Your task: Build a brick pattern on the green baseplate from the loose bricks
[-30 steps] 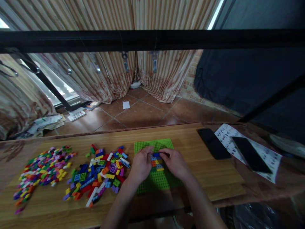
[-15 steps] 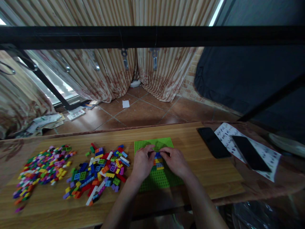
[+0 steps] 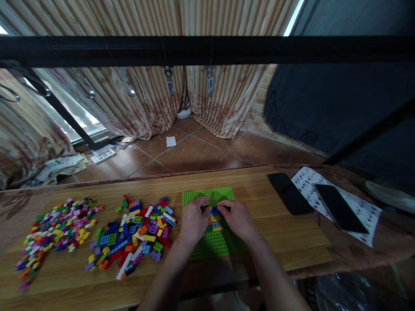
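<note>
A green studded baseplate lies on the wooden table in front of me. A small stack of coloured bricks stands on it, with a blue brick on top. My left hand and my right hand both rest on the plate, fingertips pinched together on the top of that stack. Which brick each finger grips is hidden by the fingers.
A pile of larger mixed bricks lies left of the plate, and a spread of small bricks farther left. Two black phones lie at the right, one on a printed sheet. A black bar crosses overhead.
Both hands have closed in slightly on the brick stack; the fingertips sit nearer each other than a second ago. The view has shifted a little.
</note>
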{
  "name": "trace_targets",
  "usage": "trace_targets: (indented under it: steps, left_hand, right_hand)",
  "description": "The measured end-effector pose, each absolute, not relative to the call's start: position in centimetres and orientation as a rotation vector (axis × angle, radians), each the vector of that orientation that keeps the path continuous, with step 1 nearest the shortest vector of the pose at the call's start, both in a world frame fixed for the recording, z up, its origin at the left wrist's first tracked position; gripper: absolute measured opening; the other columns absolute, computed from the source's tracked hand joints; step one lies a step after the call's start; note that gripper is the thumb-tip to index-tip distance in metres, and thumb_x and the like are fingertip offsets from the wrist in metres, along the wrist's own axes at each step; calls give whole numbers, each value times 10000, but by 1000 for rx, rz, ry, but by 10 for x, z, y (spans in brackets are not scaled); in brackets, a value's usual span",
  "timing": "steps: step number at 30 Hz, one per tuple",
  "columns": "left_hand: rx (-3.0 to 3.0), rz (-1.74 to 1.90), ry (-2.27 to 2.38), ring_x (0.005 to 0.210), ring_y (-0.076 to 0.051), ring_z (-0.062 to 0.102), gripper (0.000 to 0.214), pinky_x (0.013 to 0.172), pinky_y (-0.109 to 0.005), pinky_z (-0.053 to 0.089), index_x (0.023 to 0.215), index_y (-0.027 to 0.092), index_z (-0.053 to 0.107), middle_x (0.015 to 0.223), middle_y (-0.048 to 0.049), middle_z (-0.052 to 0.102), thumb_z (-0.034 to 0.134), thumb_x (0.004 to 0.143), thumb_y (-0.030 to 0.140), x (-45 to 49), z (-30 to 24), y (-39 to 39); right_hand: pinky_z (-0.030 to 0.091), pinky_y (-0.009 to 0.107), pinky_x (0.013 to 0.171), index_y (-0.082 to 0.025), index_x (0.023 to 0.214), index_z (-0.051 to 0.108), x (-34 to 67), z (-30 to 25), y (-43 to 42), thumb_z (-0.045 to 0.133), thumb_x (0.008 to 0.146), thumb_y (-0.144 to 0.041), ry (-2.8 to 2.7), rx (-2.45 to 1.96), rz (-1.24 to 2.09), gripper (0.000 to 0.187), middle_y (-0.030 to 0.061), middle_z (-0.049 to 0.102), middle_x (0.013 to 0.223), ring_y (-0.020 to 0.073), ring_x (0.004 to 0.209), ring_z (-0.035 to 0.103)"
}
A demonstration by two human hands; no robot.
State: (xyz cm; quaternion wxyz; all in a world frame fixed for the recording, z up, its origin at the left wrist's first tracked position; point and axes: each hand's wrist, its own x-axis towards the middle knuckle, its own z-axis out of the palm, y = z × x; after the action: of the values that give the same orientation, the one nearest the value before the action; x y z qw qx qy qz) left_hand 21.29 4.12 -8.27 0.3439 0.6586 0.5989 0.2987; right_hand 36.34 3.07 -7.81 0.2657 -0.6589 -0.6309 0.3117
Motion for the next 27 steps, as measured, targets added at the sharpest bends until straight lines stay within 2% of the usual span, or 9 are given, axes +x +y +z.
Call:
trace_targets:
  steps: [23, 27]
  left_hand:
    - [1592, 766, 1510, 806, -160, 701, 329, 749, -264, 539, 1055, 174, 685, 865, -41, 749, 593, 757, 69, 213, -92, 51]
    - [1616, 772, 1425, 809, -165, 700, 338, 762, -276, 544, 1113, 150, 659, 884, -54, 747, 580, 788, 106, 211, -93, 49]
  right_hand:
    - [501, 337, 783, -233, 845, 770, 364, -83, 37, 567, 830, -232, -1710, -1808, 858, 204, 39, 768, 882, 220, 855, 694]
    - [507, 334, 788, -238, 870, 767, 366, -84, 34, 540, 851, -249, -1728, -1780, 864, 227, 37, 766, 914, 215, 870, 693]
